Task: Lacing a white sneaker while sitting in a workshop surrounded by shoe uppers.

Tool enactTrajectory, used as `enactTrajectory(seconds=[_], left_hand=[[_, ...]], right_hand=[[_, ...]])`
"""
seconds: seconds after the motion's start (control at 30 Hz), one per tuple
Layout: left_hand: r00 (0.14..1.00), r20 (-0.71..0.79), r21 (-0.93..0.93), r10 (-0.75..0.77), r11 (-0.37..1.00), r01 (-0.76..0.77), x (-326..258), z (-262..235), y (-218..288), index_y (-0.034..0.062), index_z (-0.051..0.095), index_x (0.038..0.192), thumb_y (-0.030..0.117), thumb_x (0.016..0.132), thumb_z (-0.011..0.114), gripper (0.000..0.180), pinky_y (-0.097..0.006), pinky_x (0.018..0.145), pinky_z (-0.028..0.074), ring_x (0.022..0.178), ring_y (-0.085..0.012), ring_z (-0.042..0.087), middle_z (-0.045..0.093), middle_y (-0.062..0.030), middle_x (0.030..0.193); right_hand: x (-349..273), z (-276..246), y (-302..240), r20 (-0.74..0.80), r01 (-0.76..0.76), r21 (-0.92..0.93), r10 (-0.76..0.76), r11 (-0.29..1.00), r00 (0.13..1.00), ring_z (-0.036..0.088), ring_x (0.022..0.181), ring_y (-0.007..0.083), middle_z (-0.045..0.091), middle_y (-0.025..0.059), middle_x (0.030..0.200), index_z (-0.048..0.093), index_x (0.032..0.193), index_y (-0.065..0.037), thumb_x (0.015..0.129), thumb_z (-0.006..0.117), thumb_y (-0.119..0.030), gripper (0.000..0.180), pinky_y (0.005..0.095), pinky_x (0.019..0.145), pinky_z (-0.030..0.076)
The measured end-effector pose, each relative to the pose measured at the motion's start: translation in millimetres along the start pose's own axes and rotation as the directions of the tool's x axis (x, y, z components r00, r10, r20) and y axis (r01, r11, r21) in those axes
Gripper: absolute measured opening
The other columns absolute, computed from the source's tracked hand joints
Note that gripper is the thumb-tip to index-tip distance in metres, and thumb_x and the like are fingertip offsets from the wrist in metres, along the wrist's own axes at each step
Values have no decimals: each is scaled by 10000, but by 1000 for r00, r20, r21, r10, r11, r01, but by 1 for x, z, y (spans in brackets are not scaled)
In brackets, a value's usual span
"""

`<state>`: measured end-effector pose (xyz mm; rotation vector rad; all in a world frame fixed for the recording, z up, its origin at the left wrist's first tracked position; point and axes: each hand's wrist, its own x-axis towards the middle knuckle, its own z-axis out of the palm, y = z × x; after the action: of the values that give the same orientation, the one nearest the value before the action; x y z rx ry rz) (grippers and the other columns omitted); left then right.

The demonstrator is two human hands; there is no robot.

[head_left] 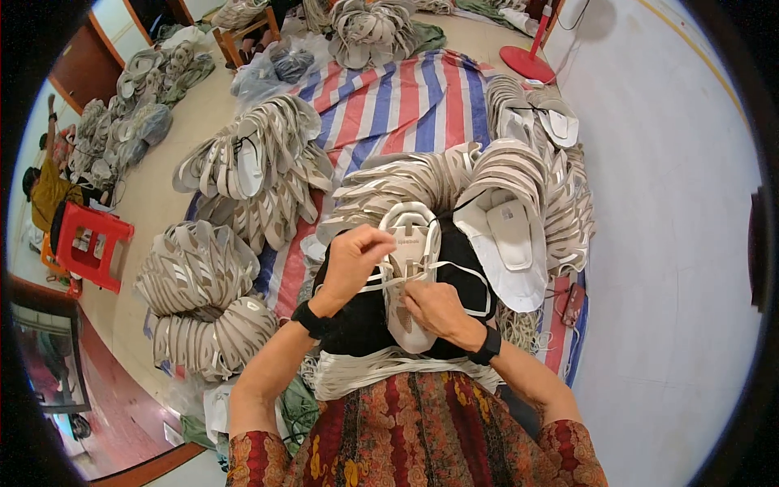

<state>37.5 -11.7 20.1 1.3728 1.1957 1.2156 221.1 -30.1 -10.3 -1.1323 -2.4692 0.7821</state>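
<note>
A beige and white shoe upper [411, 335] lies toe toward me on the black cloth over my lap. White shoelace [461, 266] runs through its lower eyelets, with loose lengths trailing to both sides. My left hand [347, 266] is raised at the left edge of the tongue, thumb and fingers pinched together; what they hold is too small to tell. Curled over the front of the lacing, my right hand [444, 310] grips the upper near the lowest eyelets. A bundle of white laces [398, 372] lies across my lap, close to my waist.
Stacked shoe uppers [507, 231] stand just beyond my right hand, with more stacks [199, 272] to the left. A striped tarp [398, 97] spreads beneath them. A red stool [91, 243] and a seated person [50, 195] are far left. A white wall [665, 243] bounds the right.
</note>
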Motion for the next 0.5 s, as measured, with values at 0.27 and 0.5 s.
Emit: enactTrajectory(seconds=[0.27,0.5], left_hand=[[910,259,703,324,582,-408,-3,11,-17,55,564,695,89,703,617,63,-331,570,439,677,-246,535,501,-62,686],[875,388,805,290,355,-475,-1,16,-19,73,504,635,71,664,557,60,-338,558,437,695,-238,501,478,-47,683]], right_hand=[[-1,3,4,-45,40,47,-37,998,998,578,632,350,562,172,647,507,786,-29,794,515,-149,121,435,551,453],[-5,2,8,-53,37,71,-33,997,998,577,638,354,567,178,660,506,784,-25,787,506,-139,114,442,558,453]])
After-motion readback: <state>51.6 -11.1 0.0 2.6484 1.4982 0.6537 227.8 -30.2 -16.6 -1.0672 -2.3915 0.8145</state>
